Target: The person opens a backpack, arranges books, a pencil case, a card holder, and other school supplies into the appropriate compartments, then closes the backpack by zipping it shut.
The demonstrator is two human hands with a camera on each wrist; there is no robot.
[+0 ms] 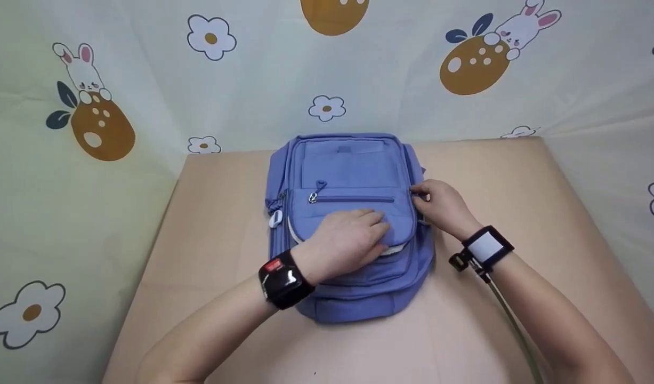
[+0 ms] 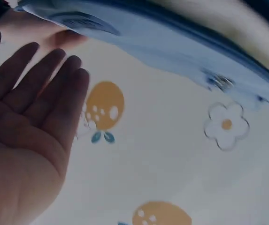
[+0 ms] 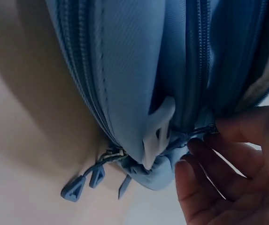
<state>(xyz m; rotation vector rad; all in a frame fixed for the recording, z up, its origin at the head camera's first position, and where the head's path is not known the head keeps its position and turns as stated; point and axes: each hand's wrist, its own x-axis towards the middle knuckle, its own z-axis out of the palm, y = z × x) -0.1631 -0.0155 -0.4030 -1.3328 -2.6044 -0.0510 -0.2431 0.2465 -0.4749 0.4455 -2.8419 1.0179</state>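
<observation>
A blue backpack (image 1: 353, 165) lies with its front facing up. My right hand (image 1: 444, 205) is at the pack's right edge, its thumb and fingertips pinching a zipper slider (image 3: 211, 128). My left hand (image 1: 345, 242) is over the front pocket (image 1: 305, 213), fingers extended; the left wrist view shows that palm (image 2: 21, 154) bare. Pale lining (image 1: 395, 249) shows along the pocket's parted lower edge. A short closed zipper (image 1: 353, 199) crosses the front, with its metal slider (image 1: 313, 197) at the left end. Beside the right fingertips hangs a white pull loop (image 3: 157, 133).
Blue cord pulls (image 3: 73, 189) dangle from another zipper. A white tag (image 1: 275, 218) hangs at the pack's left side. Beneath lies a tan tabletop (image 1: 220, 224), backed by a patterned cloth (image 1: 263, 80). A cable (image 1: 510, 314) trails from the right wrist camera.
</observation>
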